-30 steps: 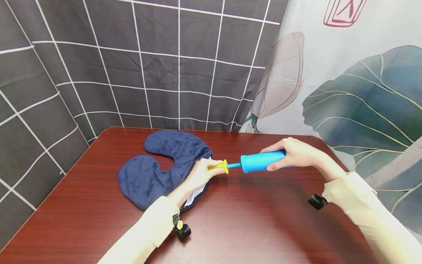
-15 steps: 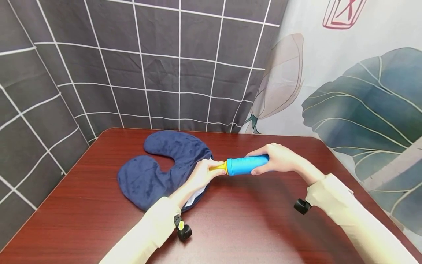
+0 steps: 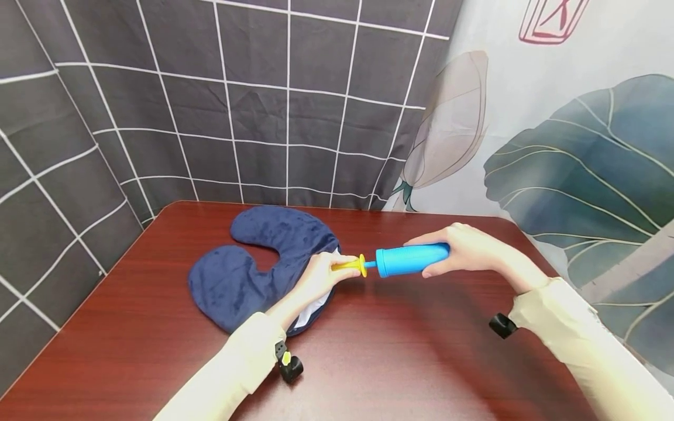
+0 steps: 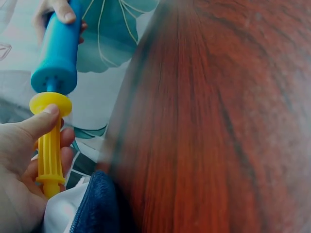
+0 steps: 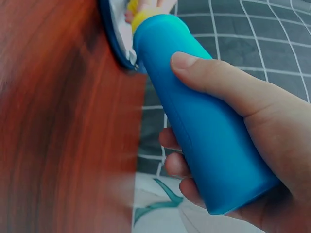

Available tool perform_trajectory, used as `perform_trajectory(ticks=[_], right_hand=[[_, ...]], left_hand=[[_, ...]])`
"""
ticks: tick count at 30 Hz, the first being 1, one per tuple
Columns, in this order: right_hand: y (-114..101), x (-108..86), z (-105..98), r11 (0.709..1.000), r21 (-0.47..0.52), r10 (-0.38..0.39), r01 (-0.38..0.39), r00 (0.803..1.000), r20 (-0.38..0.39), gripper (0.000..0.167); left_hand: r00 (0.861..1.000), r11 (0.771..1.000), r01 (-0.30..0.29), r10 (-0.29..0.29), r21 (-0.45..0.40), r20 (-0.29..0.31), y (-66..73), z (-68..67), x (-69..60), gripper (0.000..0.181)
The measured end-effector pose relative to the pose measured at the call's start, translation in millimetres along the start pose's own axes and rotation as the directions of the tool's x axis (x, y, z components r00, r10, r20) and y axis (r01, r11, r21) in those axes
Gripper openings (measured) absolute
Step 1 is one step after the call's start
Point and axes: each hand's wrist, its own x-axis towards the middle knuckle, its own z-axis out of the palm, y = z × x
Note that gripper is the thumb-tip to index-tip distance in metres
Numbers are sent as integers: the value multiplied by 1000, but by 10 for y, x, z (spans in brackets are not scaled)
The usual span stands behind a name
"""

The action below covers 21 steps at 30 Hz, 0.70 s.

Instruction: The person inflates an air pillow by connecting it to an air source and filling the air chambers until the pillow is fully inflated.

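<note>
A hand pump with a blue barrel (image 3: pixel 411 259) and a yellow handle (image 3: pixel 344 266) lies level above the table. The left hand (image 3: pixel 318 278) grips the yellow handle, thumb near its flange in the left wrist view. Fingers of the right hand (image 3: pixel 471 248) wrap round the blue barrel (image 5: pixel 204 121). A short length of blue rod (image 3: pixel 371 264) shows between flange and barrel. Beside the left hand lies a navy U-shaped pillow (image 3: pixel 263 269), its white lining showing at an open zipped edge; in the left wrist view the handle's lower end (image 4: pixel 51 187) meets this white lining (image 4: pixel 63 208).
The reddish-brown table (image 3: pixel 368 362) runs beneath both arms. A dark cloth with white grid lines (image 3: pixel 258 111) hangs behind and at the left; a pale curtain with leaf prints (image 3: pixel 590 158) hangs at the right. Each wrist carries a small black camera.
The right hand and barrel moved left until the barrel met the flange, then moved back right, leaving some rod exposed. The left hand and pillow have barely moved.
</note>
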Motion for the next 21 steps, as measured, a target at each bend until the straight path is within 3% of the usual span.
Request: perform_trajectory(ticks=[9, 21], right_hand=[[195, -279, -194, 999, -32, 37, -39, 999, -34, 62], [385, -633, -427, 988, 25, 152, -152, 988, -32, 60]], left_hand=[[1000, 1000, 8, -8, -7, -6, 8, -1, 9, 35], [1000, 1000, 4, -4, -1, 13, -15, -36, 2, 35]])
